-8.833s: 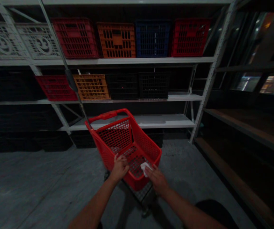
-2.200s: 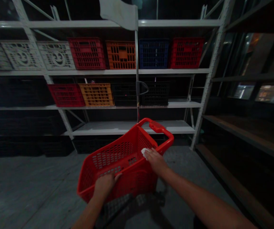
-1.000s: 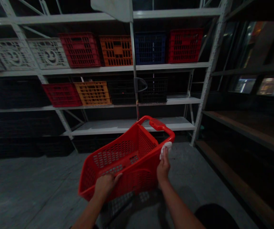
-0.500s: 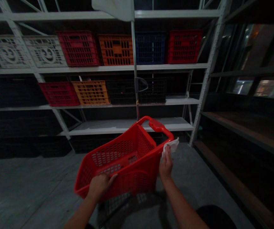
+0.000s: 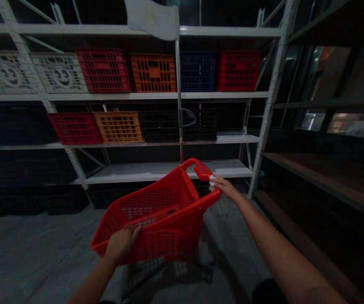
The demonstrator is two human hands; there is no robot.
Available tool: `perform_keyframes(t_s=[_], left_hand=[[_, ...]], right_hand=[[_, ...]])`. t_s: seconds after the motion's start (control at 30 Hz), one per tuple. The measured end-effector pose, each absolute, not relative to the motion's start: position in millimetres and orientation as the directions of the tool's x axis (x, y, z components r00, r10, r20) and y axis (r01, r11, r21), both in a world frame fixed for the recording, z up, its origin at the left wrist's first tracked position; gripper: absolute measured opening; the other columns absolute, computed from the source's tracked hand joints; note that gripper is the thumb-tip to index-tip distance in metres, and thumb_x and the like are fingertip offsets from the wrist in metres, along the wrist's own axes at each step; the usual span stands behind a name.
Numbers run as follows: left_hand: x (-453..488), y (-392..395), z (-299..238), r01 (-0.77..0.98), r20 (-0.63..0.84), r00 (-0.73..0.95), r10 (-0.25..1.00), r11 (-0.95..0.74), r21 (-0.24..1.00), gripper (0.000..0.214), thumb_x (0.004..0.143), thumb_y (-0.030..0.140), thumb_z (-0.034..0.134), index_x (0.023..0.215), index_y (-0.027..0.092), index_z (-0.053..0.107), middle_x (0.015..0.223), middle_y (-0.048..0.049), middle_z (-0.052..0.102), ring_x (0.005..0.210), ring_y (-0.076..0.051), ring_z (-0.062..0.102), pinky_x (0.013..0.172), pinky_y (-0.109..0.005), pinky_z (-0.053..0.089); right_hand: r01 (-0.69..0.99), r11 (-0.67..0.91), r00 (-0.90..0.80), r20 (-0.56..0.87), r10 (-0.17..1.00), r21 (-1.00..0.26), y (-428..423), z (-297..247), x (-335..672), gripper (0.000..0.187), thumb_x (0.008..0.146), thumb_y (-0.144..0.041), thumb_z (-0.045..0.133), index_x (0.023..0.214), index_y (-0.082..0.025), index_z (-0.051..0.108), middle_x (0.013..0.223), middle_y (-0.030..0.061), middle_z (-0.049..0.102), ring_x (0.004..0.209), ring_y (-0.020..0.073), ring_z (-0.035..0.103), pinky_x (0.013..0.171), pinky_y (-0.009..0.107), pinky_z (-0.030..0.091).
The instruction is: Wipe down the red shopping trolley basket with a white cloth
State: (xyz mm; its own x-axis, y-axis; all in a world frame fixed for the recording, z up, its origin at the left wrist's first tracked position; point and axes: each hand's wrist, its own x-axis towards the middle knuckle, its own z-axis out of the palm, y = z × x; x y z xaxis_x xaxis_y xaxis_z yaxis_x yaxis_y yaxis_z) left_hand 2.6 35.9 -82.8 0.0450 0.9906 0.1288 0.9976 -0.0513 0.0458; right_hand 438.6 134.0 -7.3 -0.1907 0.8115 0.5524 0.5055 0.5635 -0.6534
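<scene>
Head view: from my remote seat, I'm looking down on both hands.
Left hand [image 5: 121, 245]: fingers clenched on the near rim of the red plastic shopping-cart basket [image 5: 165, 236], its long axis running away up-right.
Right hand [image 5: 228, 189]: fingers pinching a white cloth [image 5: 212, 182] against the far rim, just beside the red handle [image 5: 203, 171].
Beyond: plastic crates [image 5: 153, 72] on white metal shelving [image 5: 169, 171].
</scene>
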Motion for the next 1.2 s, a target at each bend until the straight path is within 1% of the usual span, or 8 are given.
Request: perform_keyframes(t_s=[0.17, 0.33, 0.47, 0.63, 0.77, 1.0, 1.1, 1.2], left_hand=[[46.8, 42.1, -77.8, 0.995, 0.488, 0.007, 0.873, -0.054, 0.082, 0.049, 0.087, 0.044, 0.027, 0.111, 0.011, 0.054, 0.123, -0.0149, 0.052, 0.111, -0.025, 0.049, 0.094, -0.038, 0.038], [137.8, 42.9, -53.5, 0.924, 0.612, 0.165, 0.773, -0.338, 0.177, 0.042, 0.085, 0.043, 0.035, 0.108, 0.015, 0.056, 0.126, -0.0123, 0.049, 0.116, -0.023, 0.044, 0.100, -0.038, 0.034], [178.7, 39.1, -36.9, 0.866, 0.562, 0.259, 0.786, -0.447, 0.226, 0.039, 0.089, 0.038, 0.029, 0.100, 0.019, 0.061, 0.112, -0.0069, 0.059, 0.106, -0.020, 0.050, 0.094, -0.037, 0.039], [165.2, 38.9, -39.2, 0.846, 0.530, 0.258, 0.808, -0.453, 0.280, 0.043, 0.090, 0.035, 0.023, 0.093, 0.020, 0.063, 0.101, -0.0049, 0.064, 0.098, -0.016, 0.054, 0.088, -0.030, 0.042], [157.0, 41.8, -42.2, 0.896, 0.511, 0.224, 0.830, -0.382, 0.229, 0.040, 0.089, 0.034, 0.024, 0.094, 0.019, 0.060, 0.099, -0.0067, 0.063, 0.093, -0.017, 0.057, 0.081, -0.029, 0.044], [159.7, 46.0, -41.1, 0.926, 0.470, 0.176, 0.865, -0.307, 0.219, 0.037, 0.088, 0.031, 0.023, 0.099, 0.020, 0.057, 0.107, -0.0062, 0.060, 0.084, -0.016, 0.059, 0.067, -0.025, 0.044], [154.5, 44.4, -42.1, 0.905, 0.498, 0.198, 0.844, -0.352, 0.237, 0.039, 0.088, 0.029, 0.021, 0.101, 0.020, 0.056, 0.110, -0.0060, 0.059, 0.091, -0.016, 0.058, 0.073, -0.024, 0.044], [151.5, 41.4, -40.8, 0.907, 0.478, 0.201, 0.855, -0.347, 0.239, 0.039, 0.088, 0.029, 0.021, 0.099, 0.020, 0.057, 0.108, -0.0062, 0.061, 0.090, -0.017, 0.059, 0.073, -0.025, 0.045]], right_hand=[[0.696, 0.521, -0.104, 0.649, 0.753, -0.493, 120.9, -13.0, 411.0, 0.039, 0.079, -0.009, 0.038, 0.108, -0.011, 0.063, 0.115, 0.0137, 0.060, 0.116, 0.0219, 0.049, 0.102, 0.039, 0.033], [0.544, 0.724, -0.205, 0.769, 0.606, -0.425, 80.0, -19.4, 394.9, 0.033, 0.080, -0.013, 0.034, 0.090, -0.019, 0.065, 0.102, 0.0054, 0.065, 0.105, 0.0177, 0.055, 0.099, 0.035, 0.036], [0.409, 0.786, -0.268, 0.763, 0.589, -0.463, 55.4, -19.1, 386.5, 0.032, 0.082, -0.016, 0.031, 0.081, -0.019, 0.063, 0.088, 0.0038, 0.066, 0.091, 0.0160, 0.059, 0.099, 0.033, 0.035], [0.492, 0.830, -0.508, 0.689, 0.517, -0.261, 73.2, -8.0, 395.0, 0.029, 0.085, -0.022, 0.036, 0.097, -0.021, 0.062, 0.105, 0.0041, 0.064, 0.105, 0.0168, 0.054, 0.105, 0.040, 0.025], [0.573, 0.760, -0.405, 0.700, 0.588, -0.306, 85.5, -6.1, 390.5, 0.031, 0.085, -0.019, 0.035, 0.100, -0.021, 0.062, 0.114, 0.0059, 0.059, 0.117, 0.0178, 0.045, 0.105, 0.041, 0.025], [0.657, 0.677, -0.246, 0.755, 0.607, -0.331, 18.4, -15.8, 342.2, 0.027, 0.084, -0.013, 0.033, 0.084, -0.020, 0.059, 0.085, 0.0045, 0.063, 0.087, 0.0175, 0.056, 0.098, 0.037, 0.033], [0.747, 0.638, -0.414, 0.621, 0.665, -0.185, 13.9, 2.4, 334.3, 0.021, 0.083, -0.017, 0.038, 0.083, -0.019, 0.059, 0.076, 0.0053, 0.063, 0.077, 0.0184, 0.057, 0.083, 0.034, 0.042], [0.705, 0.700, -0.624, 0.367, 0.690, -0.117, 38.5, 22.4, 324.1, 0.016, 0.079, -0.022, 0.050, 0.068, -0.017, 0.062, 0.060, 0.0042, 0.062, 0.059, 0.0162, 0.057, 0.066, 0.028, 0.045]])
